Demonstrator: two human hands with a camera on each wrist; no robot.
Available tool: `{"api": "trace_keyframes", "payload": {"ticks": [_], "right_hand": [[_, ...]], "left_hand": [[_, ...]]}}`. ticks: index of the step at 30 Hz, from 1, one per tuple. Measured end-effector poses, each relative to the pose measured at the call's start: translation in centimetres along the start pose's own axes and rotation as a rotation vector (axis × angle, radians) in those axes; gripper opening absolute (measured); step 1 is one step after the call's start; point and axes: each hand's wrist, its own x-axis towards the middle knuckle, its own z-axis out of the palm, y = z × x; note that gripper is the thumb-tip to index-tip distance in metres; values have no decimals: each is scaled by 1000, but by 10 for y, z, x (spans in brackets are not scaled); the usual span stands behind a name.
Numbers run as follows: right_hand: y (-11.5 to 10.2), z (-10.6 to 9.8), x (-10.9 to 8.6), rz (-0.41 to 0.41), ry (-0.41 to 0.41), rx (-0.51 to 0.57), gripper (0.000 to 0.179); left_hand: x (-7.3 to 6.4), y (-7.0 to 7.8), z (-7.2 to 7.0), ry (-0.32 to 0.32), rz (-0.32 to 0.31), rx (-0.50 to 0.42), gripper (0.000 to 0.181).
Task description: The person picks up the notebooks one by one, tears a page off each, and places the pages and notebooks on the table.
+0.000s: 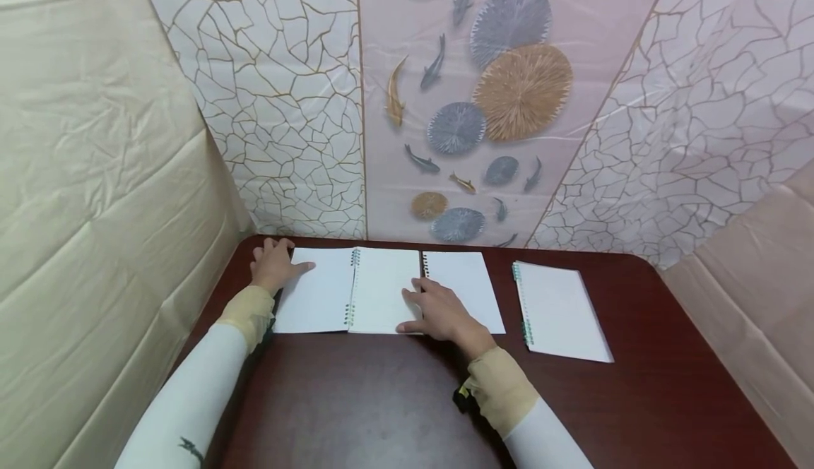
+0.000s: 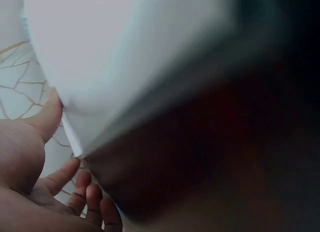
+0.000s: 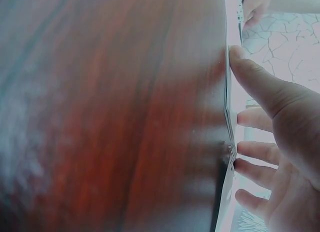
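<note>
Two blank white spiral-bound sheets lie side by side on the dark red table, the left page [image 1: 318, 289] and the middle page [image 1: 381, 292], with green rings [image 1: 351, 285] between them. My left hand [image 1: 272, 265] is at the left page's outer edge. Its thumb touches that edge in the left wrist view, the fingers loosely bent beside the corner. With fingers spread, my right hand [image 1: 439, 310] rests over the middle page's right edge, thumb at the near edge. Under and beyond it lies another white notebook [image 1: 467, 285] with dark rings, partly hidden by the hand.
A separate white notebook [image 1: 562, 310] with green rings lies slightly turned on the right of the table [image 1: 381, 398]. A patterned cloth [image 1: 299, 102] hangs behind the table's far edge, and beige cloth [image 1: 114, 193] hangs at the left side.
</note>
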Motion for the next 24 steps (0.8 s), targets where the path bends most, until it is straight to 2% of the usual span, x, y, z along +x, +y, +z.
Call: {"api": "trace_keyframes", "payload": {"ticks": [6,17,24], "right_hand": [[1,2,1,10,-3,9,83],[3,1,-2,-6,10,21,82],[3,3,0,-15,19,37,82]], "left_hand": [[-1,0,1,24,2,-15,78],[3,-5,4,15,10,-24,76],[2,0,-5,-36,-21,-9,77]]}}
